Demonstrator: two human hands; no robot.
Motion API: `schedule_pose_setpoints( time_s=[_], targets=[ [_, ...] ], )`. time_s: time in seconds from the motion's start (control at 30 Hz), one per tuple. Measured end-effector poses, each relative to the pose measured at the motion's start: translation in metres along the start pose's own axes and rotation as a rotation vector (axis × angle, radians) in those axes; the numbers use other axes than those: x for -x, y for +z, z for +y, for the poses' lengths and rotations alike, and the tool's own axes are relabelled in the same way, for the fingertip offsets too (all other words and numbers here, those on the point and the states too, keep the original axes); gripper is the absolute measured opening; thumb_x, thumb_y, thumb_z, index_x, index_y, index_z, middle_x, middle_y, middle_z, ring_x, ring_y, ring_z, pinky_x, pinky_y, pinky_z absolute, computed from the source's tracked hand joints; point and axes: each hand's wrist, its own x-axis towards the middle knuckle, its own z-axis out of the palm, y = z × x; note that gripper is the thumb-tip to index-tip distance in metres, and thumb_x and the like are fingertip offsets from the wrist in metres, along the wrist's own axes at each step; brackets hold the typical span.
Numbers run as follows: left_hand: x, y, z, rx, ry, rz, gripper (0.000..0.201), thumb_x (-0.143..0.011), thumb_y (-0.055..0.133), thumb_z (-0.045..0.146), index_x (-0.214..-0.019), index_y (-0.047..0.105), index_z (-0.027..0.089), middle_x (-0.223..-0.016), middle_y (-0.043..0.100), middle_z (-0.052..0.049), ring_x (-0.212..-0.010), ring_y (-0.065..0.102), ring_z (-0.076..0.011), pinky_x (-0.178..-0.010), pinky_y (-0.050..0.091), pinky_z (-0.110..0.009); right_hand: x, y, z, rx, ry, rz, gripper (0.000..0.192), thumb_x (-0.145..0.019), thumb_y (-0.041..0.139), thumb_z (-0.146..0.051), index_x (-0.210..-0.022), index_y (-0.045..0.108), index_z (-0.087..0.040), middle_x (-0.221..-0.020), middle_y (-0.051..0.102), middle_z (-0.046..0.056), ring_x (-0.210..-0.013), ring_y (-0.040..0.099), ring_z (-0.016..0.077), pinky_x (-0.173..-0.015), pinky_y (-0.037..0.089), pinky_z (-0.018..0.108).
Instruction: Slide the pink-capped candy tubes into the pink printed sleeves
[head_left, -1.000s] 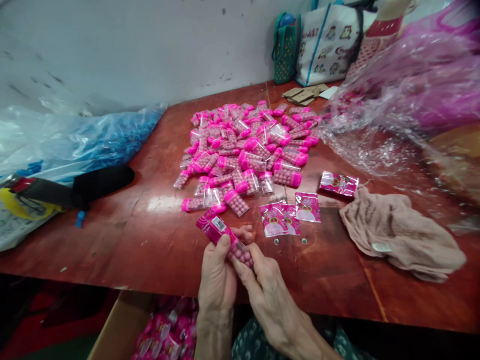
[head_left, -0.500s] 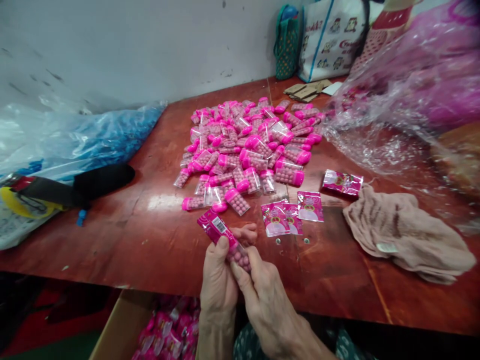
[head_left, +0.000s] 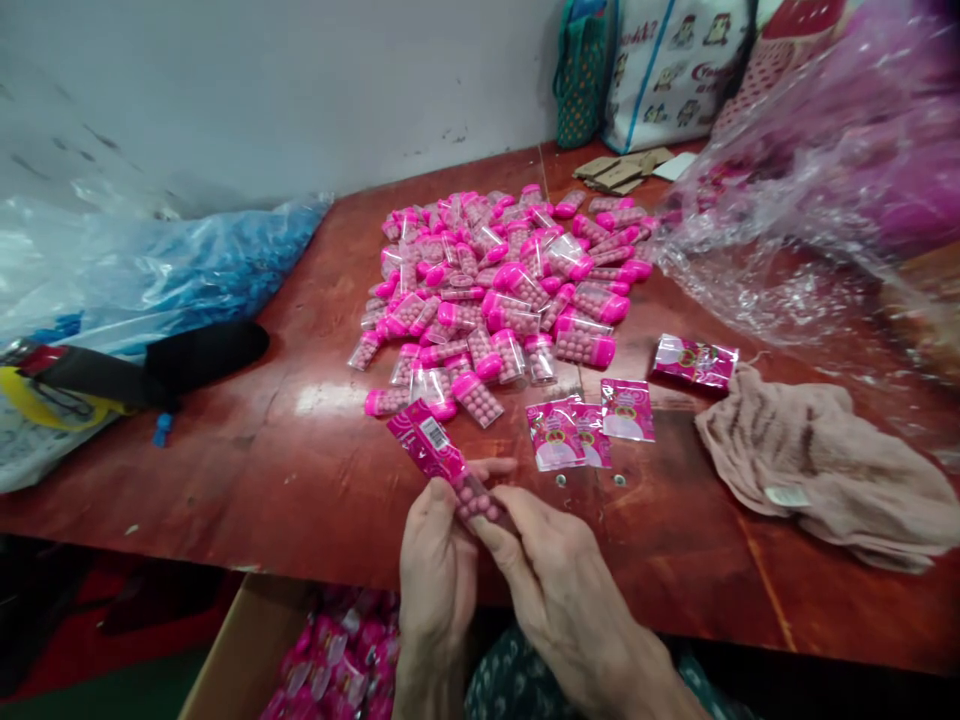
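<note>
Now | both hands: left hand (head_left: 435, 580), right hand (head_left: 559, 590) | one candy tube (head_left: 450, 470) (half-sleeved) | three sachets (head_left: 589, 430)

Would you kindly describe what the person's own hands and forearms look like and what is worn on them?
Both the left hand and the right hand are bare: no gloves, rings or watch visible. The forearms show no sleeves. The hands look veined and creased, with short plain nails.

Bare forearms; dark green patterned garment (head_left: 517, 690) below

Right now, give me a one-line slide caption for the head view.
Both hands hold a pink-sleeved candy tube near a pile of pink-capped tubes.
</note>
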Motion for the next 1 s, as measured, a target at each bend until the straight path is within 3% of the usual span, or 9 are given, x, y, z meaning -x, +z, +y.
schedule_pose_setpoints(
  time_s=[0.13,0.37,0.53,0.7,0.8,0.9,1.0],
  targets=[
    [-0.001,0.001,-0.002,-0.066,-0.044,0.086,0.027,-0.068,0.068,0.037,-0.069,0.062,0.011,-0.059,0.061,-0.003,-0.054,0.059,-0.0135,-0.050,0.048,-0.023,-0.003,-0.004,0.013,0.325,-0.200,0.219,0.026,-0.093,0.034,-0.021,-0.104,0.056,-0.011,-0.079,0.061,0.010,-0.073,0.056,0.0202,-0.066,0.048,0.032],
    [0.002,0.005,-0.009,-0.210,-0.151,-0.019,0.032,-0.079,0.055,0.042,-0.064,0.053,0.013,-0.043,0.049,0.003,-0.033,0.045,-0.0071,-0.030,0.031,-0.016,-0.009,-0.011,0.024,0.587,-0.355,0.051,0.027,-0.086,0.032,-0.003,-0.101,0.055,-0.006,-0.077,0.058,0.009,-0.069,0.054,0.0201,-0.061,0.050,0.032],
    [-0.001,-0.001,-0.010,-0.281,-0.186,0.007,0.031,-0.079,0.055,0.041,-0.066,0.050,0.014,-0.045,0.047,0.005,-0.030,0.038,-0.0042,-0.028,0.030,-0.015,-0.010,-0.014,0.027,0.623,-0.340,-0.045,0.024,-0.082,0.036,0.003,-0.084,0.054,-0.013,-0.077,0.056,0.008,-0.072,0.054,0.0210,-0.068,0.049,0.035],
    [-0.003,-0.001,-0.013,-0.316,-0.207,-0.023,0.032,-0.080,0.054,0.042,-0.065,0.049,0.014,-0.045,0.046,0.005,-0.031,0.037,-0.0037,-0.028,0.027,-0.014,-0.011,-0.011,0.035,0.594,-0.314,-0.056,0.022,-0.082,0.036,0.002,-0.080,0.052,-0.014,-0.075,0.053,0.006,-0.066,0.049,0.0197,-0.061,0.046,0.033],
    [-0.002,0.002,-0.010,-0.275,-0.207,0.003,0.030,-0.079,0.055,0.041,-0.069,0.053,0.012,-0.050,0.051,0.003,-0.036,0.043,-0.0053,-0.031,0.033,-0.015,-0.012,-0.011,0.040,0.439,-0.277,-0.037,0.020,-0.085,0.036,-0.003,-0.077,0.049,-0.016,-0.073,0.051,0.004,-0.064,0.047,0.0175,-0.058,0.042,0.029],
    [0.000,0.003,-0.006,-0.251,-0.224,-0.107,0.021,-0.081,0.055,0.033,-0.078,0.054,0.012,-0.057,0.055,0.001,-0.041,0.048,-0.0068,-0.036,0.036,-0.017,-0.015,-0.010,0.043,0.182,-0.208,0.034,0.020,-0.089,0.034,-0.008,-0.080,0.049,-0.017,-0.072,0.051,0.002,-0.063,0.048,0.0143,-0.057,0.040,0.025],
    [0.000,0.002,-0.004,-0.278,-0.229,-0.225,0.011,-0.081,0.055,0.024,-0.085,0.053,0.014,-0.062,0.055,0.001,-0.047,0.050,-0.0076,-0.041,0.037,-0.018,-0.019,-0.011,0.042,0.060,-0.179,0.096,0.018,-0.091,0.037,-0.014,-0.082,0.052,-0.017,-0.075,0.054,0.003,-0.066,0.050,0.0137,-0.061,0.041,0.025]
  ],
)
